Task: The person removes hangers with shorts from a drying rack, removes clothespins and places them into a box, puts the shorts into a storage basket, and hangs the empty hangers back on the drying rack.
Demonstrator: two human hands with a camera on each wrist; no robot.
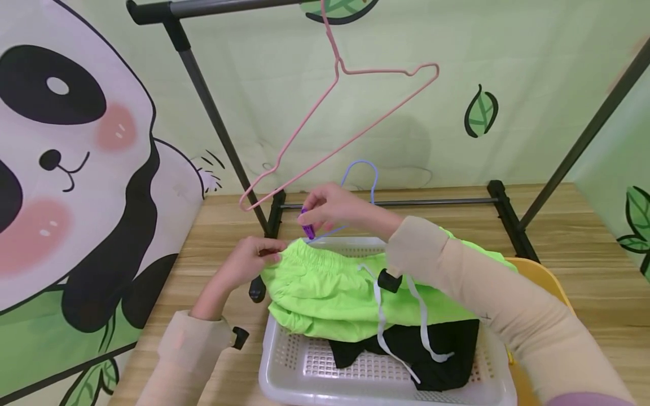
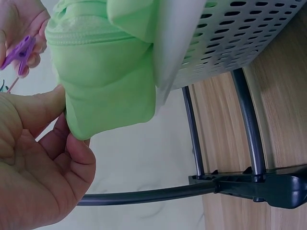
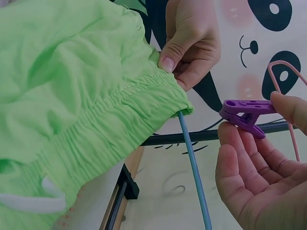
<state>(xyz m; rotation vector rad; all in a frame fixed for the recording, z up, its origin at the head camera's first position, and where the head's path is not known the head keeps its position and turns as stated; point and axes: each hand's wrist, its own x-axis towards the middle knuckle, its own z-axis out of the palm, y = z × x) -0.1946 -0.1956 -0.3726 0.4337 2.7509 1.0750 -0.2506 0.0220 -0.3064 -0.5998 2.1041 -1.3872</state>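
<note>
Bright green shorts (image 1: 325, 282) with an elastic waistband and white drawstrings (image 1: 424, 321) lie across a white basket (image 1: 274, 361). My left hand (image 1: 249, 262) pinches the left end of the waistband between thumb and fingers. In my right hand (image 3: 268, 177) is a purple clothespin (image 3: 247, 114), held by thumb and fingertips just beyond that waistband corner, apart from the cloth. A blue hanger (image 3: 193, 165) runs up to the same corner, its end hidden by the green fabric; its hook (image 1: 361, 162) rises behind my right hand.
A pink hanger (image 1: 337, 73) hangs from the black rack's top bar (image 1: 238, 7). Black cloth (image 1: 447, 349) lies in the basket beneath the shorts. At the right stands a yellow container (image 1: 545, 279), and the rack's foot (image 1: 515, 225) rests on the wooden surface.
</note>
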